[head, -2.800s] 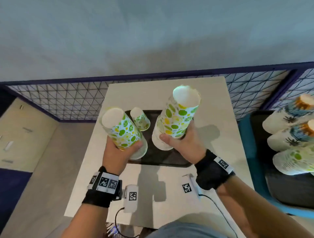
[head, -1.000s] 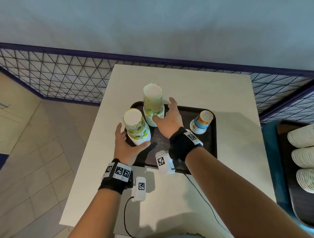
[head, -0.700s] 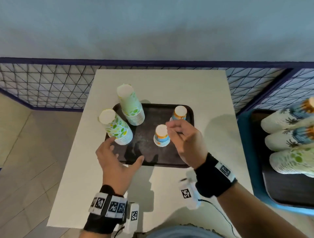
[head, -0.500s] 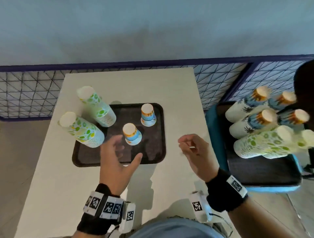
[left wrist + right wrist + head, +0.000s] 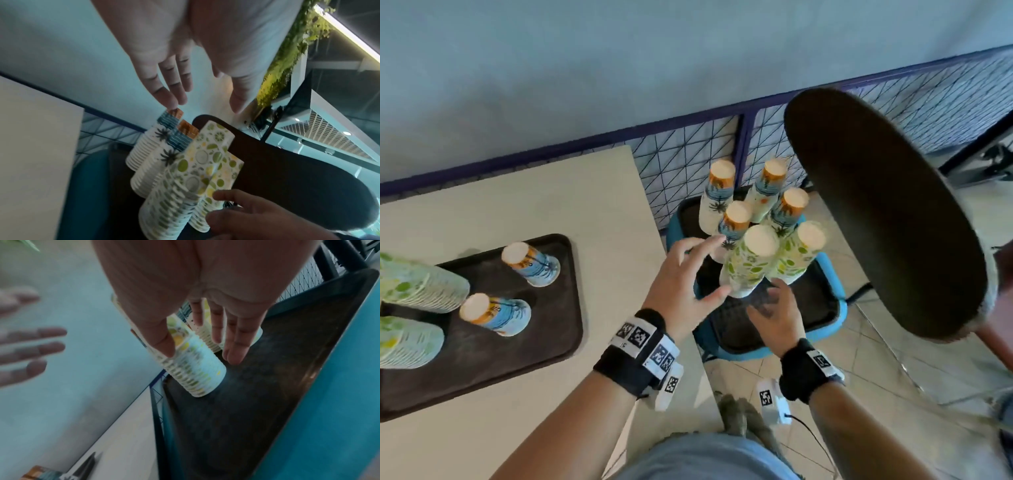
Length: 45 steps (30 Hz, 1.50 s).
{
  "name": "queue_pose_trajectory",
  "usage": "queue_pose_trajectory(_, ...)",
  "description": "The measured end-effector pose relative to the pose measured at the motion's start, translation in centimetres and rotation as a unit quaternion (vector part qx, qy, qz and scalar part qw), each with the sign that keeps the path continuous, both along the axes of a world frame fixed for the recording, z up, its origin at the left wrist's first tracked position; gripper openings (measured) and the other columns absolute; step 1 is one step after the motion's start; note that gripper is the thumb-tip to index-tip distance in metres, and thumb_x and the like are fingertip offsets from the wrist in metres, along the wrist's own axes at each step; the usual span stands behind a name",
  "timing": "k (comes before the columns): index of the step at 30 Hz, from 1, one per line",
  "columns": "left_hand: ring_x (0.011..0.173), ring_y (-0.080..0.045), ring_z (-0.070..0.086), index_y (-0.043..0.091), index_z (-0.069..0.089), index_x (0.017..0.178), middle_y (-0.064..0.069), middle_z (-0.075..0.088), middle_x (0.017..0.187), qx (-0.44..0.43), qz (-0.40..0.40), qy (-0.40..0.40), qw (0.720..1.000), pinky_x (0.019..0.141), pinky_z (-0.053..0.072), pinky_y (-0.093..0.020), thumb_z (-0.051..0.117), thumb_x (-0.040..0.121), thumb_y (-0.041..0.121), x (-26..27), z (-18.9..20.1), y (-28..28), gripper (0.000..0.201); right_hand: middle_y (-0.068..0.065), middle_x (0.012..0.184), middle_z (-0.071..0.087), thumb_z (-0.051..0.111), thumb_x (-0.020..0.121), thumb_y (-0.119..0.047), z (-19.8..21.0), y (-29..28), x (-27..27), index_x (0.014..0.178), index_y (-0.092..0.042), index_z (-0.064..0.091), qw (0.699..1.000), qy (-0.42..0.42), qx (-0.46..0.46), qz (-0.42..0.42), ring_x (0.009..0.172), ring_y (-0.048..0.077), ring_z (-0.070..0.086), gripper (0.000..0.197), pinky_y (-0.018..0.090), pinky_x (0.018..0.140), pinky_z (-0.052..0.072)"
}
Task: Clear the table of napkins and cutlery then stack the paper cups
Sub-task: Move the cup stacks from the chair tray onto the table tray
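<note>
A green-leaf paper cup stack [image 5: 751, 260] stands upside down on the black side tray [image 5: 808, 308], beside a second green stack [image 5: 799, 255] and several blue palm-print stacks [image 5: 717, 202]. My left hand [image 5: 714, 267] is open, with fingers and thumb spread on either side of the nearer green stack [image 5: 195, 170]. My right hand [image 5: 767, 298] is open and low at that stack's base [image 5: 191, 366], thumb on one side and fingers on the other; I cannot tell if it touches. On the table tray [image 5: 558, 335] stand two single blue cups [image 5: 530, 265] and two green stacks [image 5: 417, 284].
The side tray sits on a blue seat [image 5: 839, 308] right of the white table [image 5: 585, 192]. A large dark round object [image 5: 876, 212] looms above the right side of the stacks. A wire-mesh railing [image 5: 688, 161] runs behind. Tiled floor lies below.
Both hands let go of the green stacks on the table tray and moved right to the side tray's stacks. The view swung right with them.
</note>
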<state>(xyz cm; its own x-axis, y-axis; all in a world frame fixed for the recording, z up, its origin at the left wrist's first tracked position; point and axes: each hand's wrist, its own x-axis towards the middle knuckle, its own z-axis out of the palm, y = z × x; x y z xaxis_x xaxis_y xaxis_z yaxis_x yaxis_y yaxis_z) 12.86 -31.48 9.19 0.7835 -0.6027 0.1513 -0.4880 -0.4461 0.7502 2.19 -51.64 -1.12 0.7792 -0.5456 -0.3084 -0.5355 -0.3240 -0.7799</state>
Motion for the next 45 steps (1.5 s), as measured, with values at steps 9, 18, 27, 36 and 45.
queue_pose_trajectory(9, 0.135, -0.025, 0.051, 0.027, 0.059, 0.140, -0.003, 0.047, 0.151, 0.099, -0.018, 0.002, 0.995, 0.111, 0.046, -0.039, 0.078, 0.087, 0.045, 0.7, -0.9, -9.6, 0.058, 0.010, 0.163, 0.028, 0.085, 0.073, -0.046, -1.7, -0.1, 4.3, 0.161, -0.019, 0.015, 1.000, 0.016, -0.006, 0.017, 0.151, 0.028, 0.029, 0.116, 0.040, 0.122, 0.026)
queue_pose_trajectory(18, 0.105, -0.022, 0.066, 0.031, 0.053, 0.121, 0.018, 0.044, 0.133, 0.052, 0.048, 0.039, 0.997, 0.080, 0.063, -0.046, 0.074, 0.094, 0.037, 0.8, -2.6, -6.3, 0.035, 0.006, 0.147, 0.050, 0.086, 0.065, -0.052, -1.4, 0.2, 5.1, 0.154, -0.034, 0.031, 0.999, -0.025, 0.013, 0.023, 0.138, 0.029, 0.045, 0.106, 0.048, 0.115, 0.038)
queue_pose_trajectory(27, 0.134, -0.014, 0.055, 0.040, 0.036, 0.145, 0.008, 0.051, 0.147, -0.069, 0.077, 0.124, 0.987, 0.105, 0.056, -0.039, 0.086, 0.082, 0.037, 0.1, -1.9, -4.3, 0.081, 0.000, 0.133, 0.053, 0.086, 0.056, -0.058, -0.9, 0.2, 5.2, 0.139, -0.045, 0.039, 0.997, -0.051, 0.025, 0.052, 0.123, 0.021, 0.052, 0.097, 0.043, 0.106, 0.049)
queue_pose_trajectory(36, 0.134, -0.007, 0.057, 0.039, 0.038, 0.153, 0.016, 0.062, 0.142, -0.115, 0.054, 0.321, 0.939, 0.108, 0.052, -0.035, 0.097, 0.064, 0.040, -0.7, -2.3, -3.9, 0.107, -0.008, 0.133, 0.063, 0.094, 0.070, -0.016, 3.4, 0.4, 3.0, 0.138, -0.034, 0.047, 0.963, -0.201, 0.134, 0.118, 0.125, 0.002, 0.060, 0.084, 0.027, 0.101, 0.053)
queue_pose_trajectory(45, 0.124, -0.038, 0.068, 0.004, 0.055, 0.141, -0.018, 0.072, 0.132, -0.215, 0.064, 0.407, 0.886, 0.104, 0.055, -0.058, 0.092, 0.064, 0.015, -1.0, -2.6, -4.0, 0.087, -0.011, 0.132, 0.062, 0.086, 0.078, -0.037, 6.2, -0.9, 0.5, 0.150, -0.032, 0.036, 0.956, -0.163, 0.159, 0.182, 0.115, 0.010, 0.067, 0.088, 0.026, 0.089, 0.059)
